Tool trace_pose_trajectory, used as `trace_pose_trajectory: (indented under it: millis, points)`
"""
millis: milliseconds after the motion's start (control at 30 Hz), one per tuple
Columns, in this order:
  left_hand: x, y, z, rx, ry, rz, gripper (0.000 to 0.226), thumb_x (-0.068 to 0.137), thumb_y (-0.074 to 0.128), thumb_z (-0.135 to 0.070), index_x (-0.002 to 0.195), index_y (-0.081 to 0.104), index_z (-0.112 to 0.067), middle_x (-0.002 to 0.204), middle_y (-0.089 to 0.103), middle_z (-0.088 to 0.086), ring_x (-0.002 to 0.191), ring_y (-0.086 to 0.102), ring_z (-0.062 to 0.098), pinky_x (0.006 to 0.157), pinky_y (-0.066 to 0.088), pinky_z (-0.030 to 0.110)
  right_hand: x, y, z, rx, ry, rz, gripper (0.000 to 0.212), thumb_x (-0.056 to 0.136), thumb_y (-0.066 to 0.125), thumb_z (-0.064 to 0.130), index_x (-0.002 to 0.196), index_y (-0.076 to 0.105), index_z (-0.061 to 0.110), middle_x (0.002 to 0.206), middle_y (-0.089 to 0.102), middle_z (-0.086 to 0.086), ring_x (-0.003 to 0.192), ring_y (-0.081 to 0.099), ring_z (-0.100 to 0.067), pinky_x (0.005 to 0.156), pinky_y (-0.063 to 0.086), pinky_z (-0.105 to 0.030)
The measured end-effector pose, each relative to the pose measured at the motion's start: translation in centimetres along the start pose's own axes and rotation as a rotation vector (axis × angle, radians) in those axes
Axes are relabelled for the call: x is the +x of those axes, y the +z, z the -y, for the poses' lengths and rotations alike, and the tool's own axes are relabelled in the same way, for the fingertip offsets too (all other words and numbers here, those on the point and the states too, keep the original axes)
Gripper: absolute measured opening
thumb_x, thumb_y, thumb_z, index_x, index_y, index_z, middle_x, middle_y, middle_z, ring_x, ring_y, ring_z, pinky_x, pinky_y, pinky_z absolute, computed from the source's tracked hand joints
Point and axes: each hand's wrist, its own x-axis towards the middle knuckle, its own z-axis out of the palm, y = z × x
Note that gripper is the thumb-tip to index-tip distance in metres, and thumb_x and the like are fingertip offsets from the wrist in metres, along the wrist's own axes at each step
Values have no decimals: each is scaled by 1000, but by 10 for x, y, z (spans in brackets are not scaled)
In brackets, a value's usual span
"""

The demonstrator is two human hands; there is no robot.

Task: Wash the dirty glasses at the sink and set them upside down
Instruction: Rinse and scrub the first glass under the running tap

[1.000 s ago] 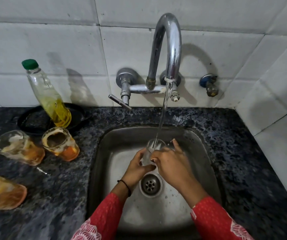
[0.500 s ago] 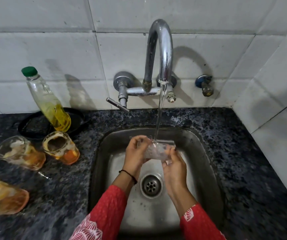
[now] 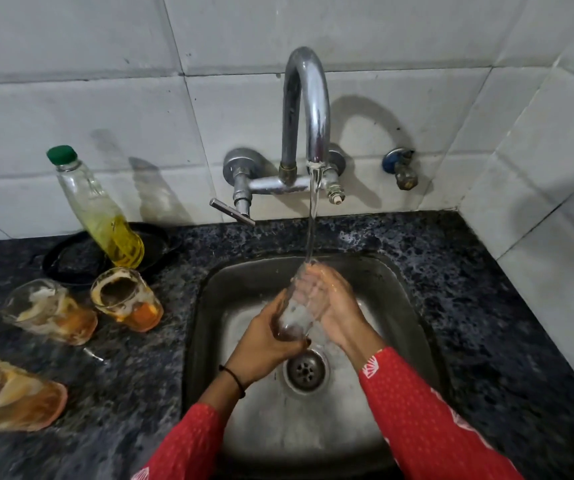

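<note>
slantwise, glass [image 3: 296, 308] lengthwise toward faucet [image 3: 308, 98]

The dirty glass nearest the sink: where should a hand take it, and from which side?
Grip the mid-wall of the dirty glass from its sink side. It stands mouth up, rim smeared with residue; a second glass stands on its other side and the bottle behind. The left hand, holding the clear glass, is likely nearest.

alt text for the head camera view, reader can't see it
A person's left hand and right hand hold a clear glass under the running tap above a steel sink. Three dirty glasses and a bottle of yellow liquid sit on the dark counter to the left.
</note>
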Motion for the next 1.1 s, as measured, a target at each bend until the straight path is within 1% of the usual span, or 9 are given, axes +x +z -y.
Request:
trace_pose_trajectory:
  millis: [167,367,500,600,700,833,967,1033,1100]
  points:
    - [8,10,2,83,43,-247,56,68,74,10,105,51,-25,101,64,-6,83,63,-9,71,48,8,-6,22,7,-239,-182,65,27,83,64,-1,106,56,12,90,70,-5,80,67,-17,76,54,-31]
    - [20,18,8,-5,81,-205,68,66,81,-1,123,46,-15,125,59,6,113,60,16,96,51,33,-8,7,-1,-569,-358,75,57,67,83,8,112,50,18,100,65,-6,96,64,-18,79,55,-21]
    - [22,3,-4,-111,48,-128,82,76,61,7,143,23,-22,143,39,1,130,43,16,90,50,23,-6,4,4,-650,-484,-1,54,66,82,2,105,51,23,94,65,-2,85,64,-12,71,52,-15]
    - [35,-16,-44,-271,102,-352,83,86,46,2,151,-1,-21,155,18,-2,143,20,14,102,39,23,-7,9,10,-679,-564,-66,56,64,85,9,107,51,21,92,66,2,83,64,-10,74,51,-17]
    - [55,-33,-88,-97,249,-582,60,98,40,-7,151,12,-12,156,24,3,143,24,16,117,23,31,-11,20,20,-788,-578,-60,53,64,84,18,103,50,28,89,64,11,83,63,-1,72,47,-14]
    - [63,-33,-110,348,431,-712,36,99,44,-14,134,47,-8,123,57,1,110,53,13,85,38,14,-18,32,30,-787,-609,-109,53,64,84,24,106,51,25,90,64,11,84,63,-3,73,50,-19]
    - [65,-50,-115,523,430,-773,20,91,55,-8,107,68,-9,85,72,11,75,64,19,68,51,30,-27,38,38,-765,-563,-106,55,66,84,26,111,53,20,93,63,6,85,62,-4,69,47,-15]
    - [59,-52,-117,488,421,-768,20,88,59,-5,101,71,-12,77,71,4,69,60,10,63,49,25,-37,38,36,-664,-487,-104,47,68,83,27,107,58,15,89,66,2,79,64,-9,67,49,-17]
    - [49,-47,-98,468,301,-752,29,88,56,0,113,69,-9,87,70,2,71,59,1,59,45,10,-49,35,30,-485,-359,-140,32,71,80,30,96,67,14,85,70,-3,77,65,-16,65,51,-25]
